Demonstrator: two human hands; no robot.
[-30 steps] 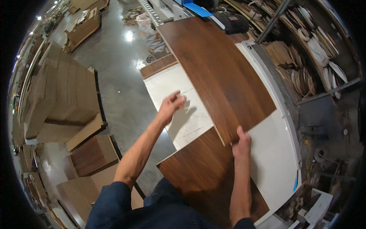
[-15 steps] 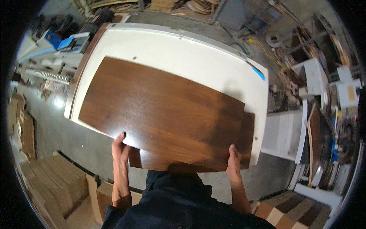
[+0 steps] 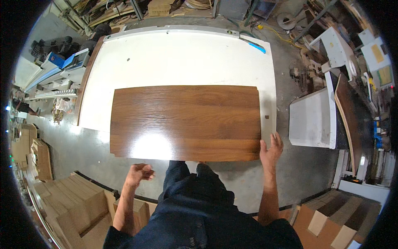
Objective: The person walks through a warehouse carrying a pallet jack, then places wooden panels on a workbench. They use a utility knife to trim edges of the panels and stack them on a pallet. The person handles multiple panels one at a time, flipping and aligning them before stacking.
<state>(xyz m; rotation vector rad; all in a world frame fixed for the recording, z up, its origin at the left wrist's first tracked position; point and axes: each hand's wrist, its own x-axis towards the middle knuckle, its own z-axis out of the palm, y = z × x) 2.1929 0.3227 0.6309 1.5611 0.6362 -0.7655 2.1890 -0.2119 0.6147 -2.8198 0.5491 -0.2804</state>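
Observation:
A dark brown wood-grain board (image 3: pixel 186 112) lies flat on the white tabletop (image 3: pixel 178 62), its front edge overhanging toward me. Slim slivers at its right edge and front left corner suggest a second board beneath it. My right hand (image 3: pixel 271 149) is at the board's right edge, fingers spread, thumb close to or touching that edge; nothing is gripped in it. My left hand (image 3: pixel 139 173) hovers just in front of the board's front edge, apart from it, with fingers half bent and slightly blurred, holding nothing.
A silver level (image 3: pixel 174 29) runs along the table's back edge. Beside it lies a thin tool with a blue end (image 3: pixel 259 48). Stacked brown cardboard (image 3: pixel 72 199) stands at lower left, a pile of boards (image 3: pixel 336 216) at lower right. A white panel (image 3: pixel 313 118) stands at right.
The upper board has been straightened from a slant and now almost covers the lower one. Both hands have let go of it; the left has drawn back toward me. The view has shifted.

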